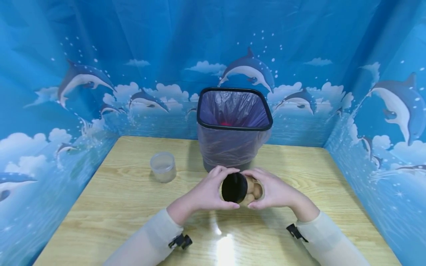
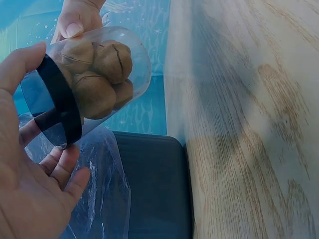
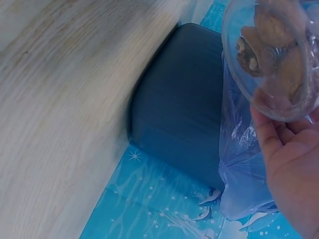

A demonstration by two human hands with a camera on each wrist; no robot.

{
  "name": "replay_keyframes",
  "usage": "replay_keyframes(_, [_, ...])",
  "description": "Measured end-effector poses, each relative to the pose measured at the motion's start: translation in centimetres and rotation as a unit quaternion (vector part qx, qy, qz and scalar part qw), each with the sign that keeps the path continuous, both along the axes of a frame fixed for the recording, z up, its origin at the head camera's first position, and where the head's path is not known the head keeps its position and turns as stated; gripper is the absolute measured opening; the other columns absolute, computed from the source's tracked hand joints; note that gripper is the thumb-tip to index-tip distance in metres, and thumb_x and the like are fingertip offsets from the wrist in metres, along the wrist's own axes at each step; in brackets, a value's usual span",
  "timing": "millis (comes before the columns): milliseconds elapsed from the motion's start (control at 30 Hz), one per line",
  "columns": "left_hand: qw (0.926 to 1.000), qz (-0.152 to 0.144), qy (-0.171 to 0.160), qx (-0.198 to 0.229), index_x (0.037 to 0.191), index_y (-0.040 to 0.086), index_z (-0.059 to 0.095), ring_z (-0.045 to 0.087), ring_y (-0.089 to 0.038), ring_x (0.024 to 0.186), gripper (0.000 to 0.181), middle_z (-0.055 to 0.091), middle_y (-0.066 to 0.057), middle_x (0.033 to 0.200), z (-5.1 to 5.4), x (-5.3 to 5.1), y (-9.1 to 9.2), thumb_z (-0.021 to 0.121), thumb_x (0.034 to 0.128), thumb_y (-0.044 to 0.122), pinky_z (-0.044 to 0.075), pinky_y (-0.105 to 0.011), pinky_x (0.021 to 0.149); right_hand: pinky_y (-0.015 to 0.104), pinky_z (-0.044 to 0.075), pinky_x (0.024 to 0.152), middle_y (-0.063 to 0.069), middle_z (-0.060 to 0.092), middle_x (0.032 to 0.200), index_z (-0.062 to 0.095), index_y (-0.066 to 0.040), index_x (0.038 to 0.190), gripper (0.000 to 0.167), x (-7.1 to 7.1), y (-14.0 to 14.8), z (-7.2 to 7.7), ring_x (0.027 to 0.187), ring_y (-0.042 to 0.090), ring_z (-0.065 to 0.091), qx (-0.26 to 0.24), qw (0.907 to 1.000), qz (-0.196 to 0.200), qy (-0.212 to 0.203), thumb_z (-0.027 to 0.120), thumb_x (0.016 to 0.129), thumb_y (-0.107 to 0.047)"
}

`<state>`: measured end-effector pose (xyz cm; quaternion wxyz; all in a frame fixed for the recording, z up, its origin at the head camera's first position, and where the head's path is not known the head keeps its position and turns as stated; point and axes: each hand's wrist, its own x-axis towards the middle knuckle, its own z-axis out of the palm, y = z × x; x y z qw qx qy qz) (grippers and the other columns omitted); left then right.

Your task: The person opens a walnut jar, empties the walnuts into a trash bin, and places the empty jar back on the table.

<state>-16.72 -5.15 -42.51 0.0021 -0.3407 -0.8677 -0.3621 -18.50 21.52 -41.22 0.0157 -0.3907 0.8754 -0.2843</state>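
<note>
A clear plastic jar (image 2: 142,64) with a black lid (image 1: 234,187) is held sideways above the table between both hands. Brown round nuts (image 2: 94,94) with dark slits in their shells show through its wall. My left hand (image 1: 208,190) grips the lid, thumb on one side and fingertips on the other, as the left wrist view shows. Around the jar's base end curls my right hand (image 1: 274,188). Its fingers (image 3: 269,139) press the clear bottom rim in the right wrist view. The lid is on the jar; whether it is loose I cannot tell.
Just beyond the hands stands a grey waste bin (image 1: 229,146) with a black rim and a purple translucent liner; something red (image 1: 226,124) lies inside. A clear round container (image 1: 163,168) stands left on the wooden table (image 1: 126,199). Dolphin-print curtains (image 1: 186,44) surround the table's back and sides.
</note>
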Motion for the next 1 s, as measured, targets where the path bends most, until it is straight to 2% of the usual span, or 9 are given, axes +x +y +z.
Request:
replay_keyframes(200, [0.9998, 0.007, 0.012, 0.012, 0.147, 0.028, 0.044, 0.054, -0.026, 0.110, 0.092, 0.051, -0.009, 0.123, -0.4, -0.2, -0.2, 0.089, 0.0692, 0.047, 0.050, -0.041, 0.091, 0.047, 0.048, 0.097, -0.010, 0.057, 0.130, 0.051, -0.022, 0.142, 0.088, -0.2, -0.1, -0.4, 0.117, 0.013, 0.053, -0.020, 0.9998, 0.006, 0.007, 0.090, 0.067, -0.047])
replay_keyframes(433, [0.9989, 0.002, 0.028, 0.037, 0.145, 0.026, 0.045, 0.054, -0.021, 0.105, 0.091, 0.051, -0.007, 0.120, -0.2, -0.4, -0.5, 0.090, 0.0680, 0.043, 0.051, -0.039, 0.088, 0.051, 0.045, 0.100, -0.008, 0.055, 0.134, 0.050, -0.024, 0.142, 0.086, -0.2, 0.1, -0.6, 0.120, 0.016, 0.052, -0.055, 0.9979, -0.015, -0.032, 0.089, 0.070, -0.051])
replay_keyframes(567, [0.9988, 0.008, 0.026, 0.041, 0.145, 0.027, 0.044, 0.054, -0.020, 0.105, 0.090, 0.050, -0.007, 0.121, -0.1, -0.3, -0.6, 0.089, 0.0686, 0.044, 0.051, -0.040, 0.087, 0.053, 0.043, 0.101, -0.007, 0.053, 0.136, 0.050, -0.024, 0.142, 0.086, -0.2, 0.2, -0.6, 0.122, 0.017, 0.050, -0.069, 0.9967, -0.017, -0.040, 0.090, 0.070, -0.048])
replay_keyframes(767, [0.9988, 0.015, 0.025, 0.040, 0.145, 0.027, 0.044, 0.053, -0.017, 0.104, 0.091, 0.050, -0.005, 0.120, 0.0, -0.3, -0.8, 0.089, 0.0686, 0.045, 0.051, -0.039, 0.087, 0.055, 0.041, 0.104, -0.004, 0.051, 0.140, 0.050, -0.017, 0.143, 0.088, -0.2, 0.4, -0.6, 0.127, 0.020, 0.048, -0.076, 0.9961, -0.016, -0.042, 0.091, 0.070, -0.042])
replay_keyframes(1000, [0.9983, 0.018, 0.022, 0.052, 0.146, 0.026, 0.044, 0.051, -0.014, 0.106, 0.092, 0.048, -0.001, 0.122, -0.1, -0.4, -1.1, 0.090, 0.0680, 0.043, 0.050, -0.037, 0.090, 0.050, 0.042, 0.106, -0.004, 0.049, 0.143, 0.046, -0.021, 0.146, 0.093, 0.0, 0.6, -1.1, 0.127, 0.020, 0.049, -0.088, 0.9933, -0.023, -0.071, 0.094, 0.068, -0.037])
